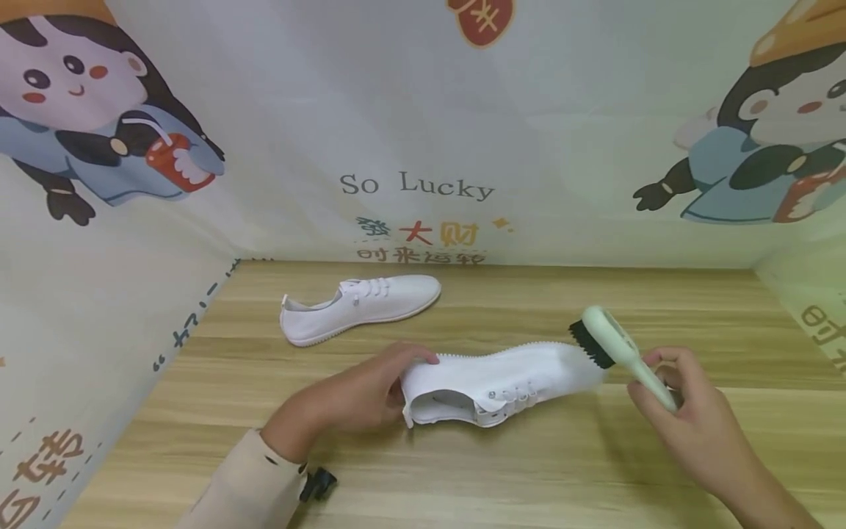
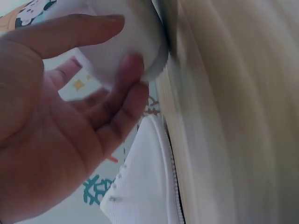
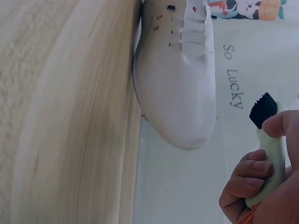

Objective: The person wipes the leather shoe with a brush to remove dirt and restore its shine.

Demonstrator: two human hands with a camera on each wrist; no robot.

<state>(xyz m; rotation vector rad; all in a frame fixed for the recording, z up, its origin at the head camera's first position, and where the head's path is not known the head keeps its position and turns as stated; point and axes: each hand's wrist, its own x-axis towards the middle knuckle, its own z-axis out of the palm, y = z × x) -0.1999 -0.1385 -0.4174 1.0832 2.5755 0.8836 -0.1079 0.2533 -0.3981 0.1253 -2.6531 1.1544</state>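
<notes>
A white lace-up shoe (image 1: pixel 463 375) lies tilted on the wooden table, its opening facing the person. My left hand (image 1: pixel 366 393) holds it by the heel; the left wrist view shows thumb and fingers (image 2: pixel 124 109) around the heel. In my right hand (image 1: pixel 694 419) is a pale green brush (image 1: pixel 624 349), gripped by the handle, its black bristles (image 3: pixel 263 111) toward the shoe. From the right wrist, a gap shows between the bristles and the toe (image 3: pixel 182 116). The toe looks blurred in the head view.
A second white shoe (image 1: pixel 370 308) lies farther back on the table (image 1: pixel 661 294), left of the first. Printed cloth walls (image 1: pixel 562 147) stand behind and on both sides. A small black object (image 1: pixel 319 485) is by the left sleeve (image 1: pixel 247 485).
</notes>
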